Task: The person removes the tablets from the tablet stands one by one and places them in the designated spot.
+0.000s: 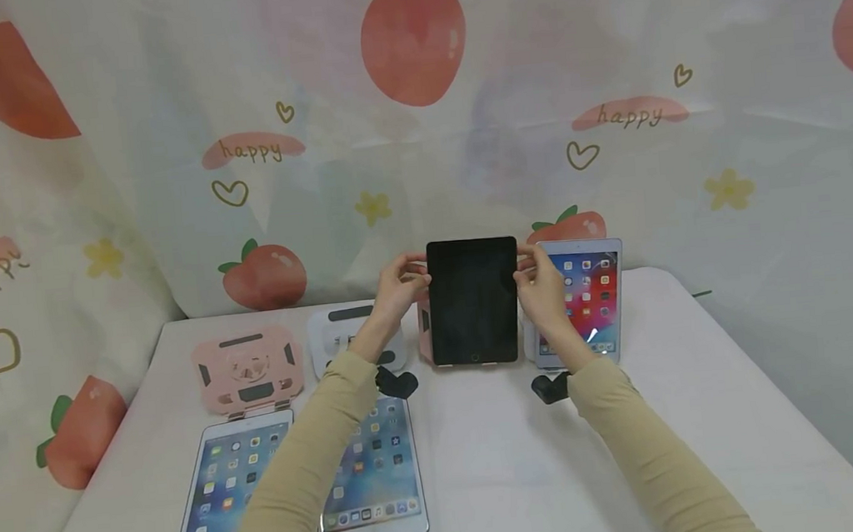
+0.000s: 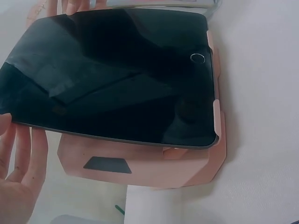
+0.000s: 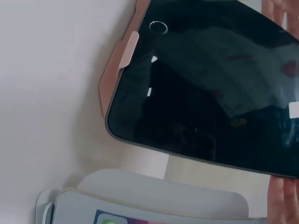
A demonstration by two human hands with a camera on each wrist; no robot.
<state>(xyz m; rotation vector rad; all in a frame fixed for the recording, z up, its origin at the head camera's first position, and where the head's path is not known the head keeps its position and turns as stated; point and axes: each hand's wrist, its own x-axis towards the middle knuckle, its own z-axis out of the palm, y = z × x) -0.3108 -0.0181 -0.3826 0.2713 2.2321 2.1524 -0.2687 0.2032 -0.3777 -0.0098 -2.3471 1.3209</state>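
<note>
A black tablet (image 1: 473,300) with a dark screen stands upright, its home-button end at the bottom. Its lower edge sits in the lips of a pink tablet stand (image 2: 187,168), which is mostly hidden behind it. My left hand (image 1: 402,291) pinches the tablet's left edge, thumb at the front. On the opposite edge, my right hand (image 1: 541,289) pinches it in the same way. Just beside the right hand, a white tablet (image 1: 594,294) with a lit screen leans on a white stand (image 3: 163,189).
At the left, a pink stand (image 1: 249,368) and a white stand (image 1: 323,341) stand toward the back of the white table (image 1: 533,475). Two lit tablets lie in front of them, one at left (image 1: 215,504) and one nearer the middle (image 1: 372,487). A fruit-patterned cloth (image 1: 434,165) hangs behind.
</note>
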